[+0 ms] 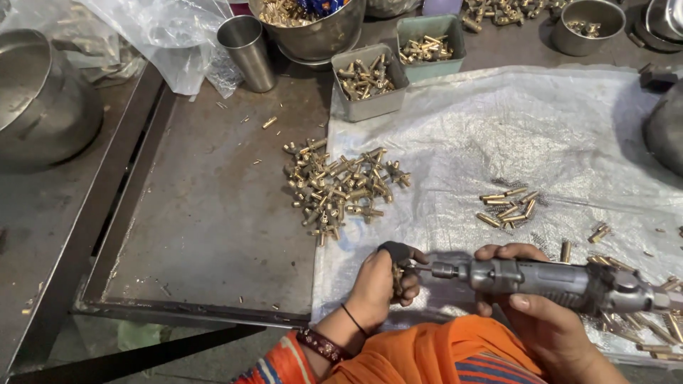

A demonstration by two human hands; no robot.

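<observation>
My left hand is closed around a small brass fitting, with a dark cap on the thumb. My right hand grips a grey pneumatic screwdriver held level, its bit tip pointing left into the fitting. Both hands are low at the near edge of the table, over a clear plastic sheet. A heap of brass fittings lies just beyond my left hand. A small pile of brass pins lies beyond the tool.
Two grey rectangular trays hold brass parts at the back. A steel tumbler, a large steel bowl and another steel bowl stand behind. More brass pins lie at the right. A metal pot sits far left.
</observation>
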